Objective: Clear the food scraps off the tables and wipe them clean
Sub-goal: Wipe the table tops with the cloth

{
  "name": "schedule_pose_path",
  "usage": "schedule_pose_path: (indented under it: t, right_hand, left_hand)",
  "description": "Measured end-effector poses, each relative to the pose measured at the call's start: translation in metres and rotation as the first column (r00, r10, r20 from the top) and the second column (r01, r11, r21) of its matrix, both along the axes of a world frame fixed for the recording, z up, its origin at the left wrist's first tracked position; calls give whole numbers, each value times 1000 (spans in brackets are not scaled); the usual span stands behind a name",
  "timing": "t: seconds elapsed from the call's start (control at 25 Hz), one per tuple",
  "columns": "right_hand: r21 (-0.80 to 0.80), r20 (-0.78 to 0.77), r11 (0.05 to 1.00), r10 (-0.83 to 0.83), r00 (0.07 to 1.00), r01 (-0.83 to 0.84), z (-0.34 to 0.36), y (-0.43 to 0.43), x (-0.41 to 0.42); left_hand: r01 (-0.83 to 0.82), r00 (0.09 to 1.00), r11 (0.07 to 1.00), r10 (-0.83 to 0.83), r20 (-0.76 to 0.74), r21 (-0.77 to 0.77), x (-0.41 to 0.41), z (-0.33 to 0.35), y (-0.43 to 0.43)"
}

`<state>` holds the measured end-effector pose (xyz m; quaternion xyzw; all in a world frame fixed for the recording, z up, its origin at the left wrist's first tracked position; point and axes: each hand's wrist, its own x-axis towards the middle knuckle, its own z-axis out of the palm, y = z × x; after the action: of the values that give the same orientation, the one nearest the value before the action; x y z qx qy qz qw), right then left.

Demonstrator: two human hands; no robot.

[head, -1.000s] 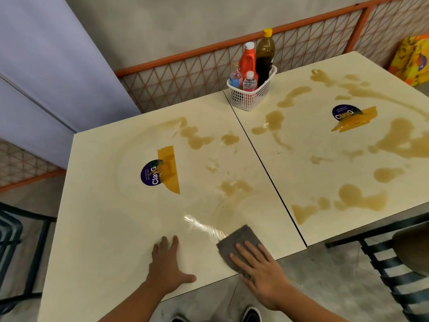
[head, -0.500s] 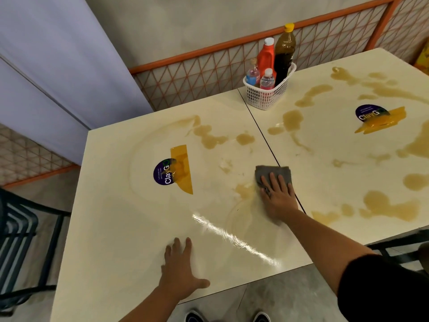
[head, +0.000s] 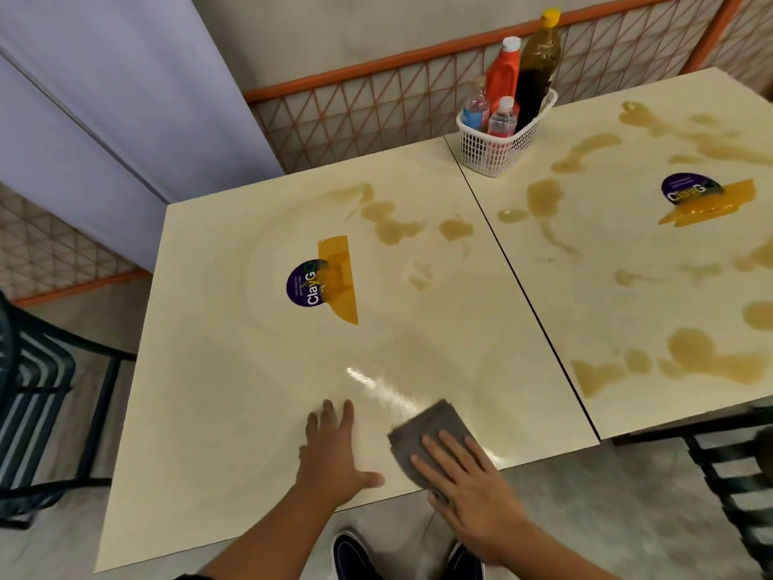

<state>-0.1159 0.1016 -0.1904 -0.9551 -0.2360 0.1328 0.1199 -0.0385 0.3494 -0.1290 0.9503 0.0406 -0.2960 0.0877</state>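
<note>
Now my right hand (head: 472, 491) presses flat, fingers straight, on a folded grey cloth (head: 422, 429) at the near edge of the cream table (head: 234, 370); my left hand (head: 330, 458) lies spread beside it.

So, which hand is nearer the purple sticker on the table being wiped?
Left. The left hand lies near the front edge, almost in line with the purple sticker; the right hand, pressing the grey cloth, is farther to the right.

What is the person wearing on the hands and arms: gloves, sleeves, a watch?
Nothing that shows. The left hand and the right hand have no gloves or rings; both forearms are uncovered down to the frame's edge, with no sleeve, watch or bracelet in view.
</note>
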Motion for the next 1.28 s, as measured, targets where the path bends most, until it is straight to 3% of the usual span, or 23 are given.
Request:
schedule_pose_path:
  t: [0.12, 0.28, 0.56, 0.64, 0.76, 0.84, 0.92, 1.08, 1.28]
  right_hand:
    - [-50, 51, 998, -45, 998, 47, 4, -63, -18]
    - [-81, -21, 959, -274, 961, 272, 9, -114, 29]
    - [-118, -48, 872, -482, 875, 474, 12, -54, 136]
    - [-71, -24, 908, -414, 910, 412, 7, -22, 109]
    - [-16, -2, 988, -152, 988, 152, 6, 1, 29]
    - [-23, 24, 1000, -18, 1000, 19, 11, -27, -1]
    - [-95, 72, 995, 0, 997, 7, 11, -72, -4]
    - [-121, -11, 963, -244, 970, 241, 11, -126, 32]
    - [-112, -24, 882, -462, 886, 457, 9, -47, 82]
  left_hand:
    - [13, 1000, 1000, -13, 3, 13, 0, 0, -2]
    - [17, 1000, 999, -17, -4, 37, 1, 0, -5]
    - [36, 999, 998, -36, -2, 49, 0, -2, -3]
    - [32, 999, 998, -33, 4, 51, -1, -2, -3]
    - [23, 1000, 999, -23, 11, 38, -1, -2, -4]
    - [19, 1000, 999, -20, 8, 35, -1, 0, -5]
    - [16, 1000, 999, -16, 8, 34, -1, 0, -6]
    - [26, 1000, 998, -26, -7, 59, -1, 1, -7]
    - [20, 1000, 998, -19, -15, 57, -1, 3, -8]
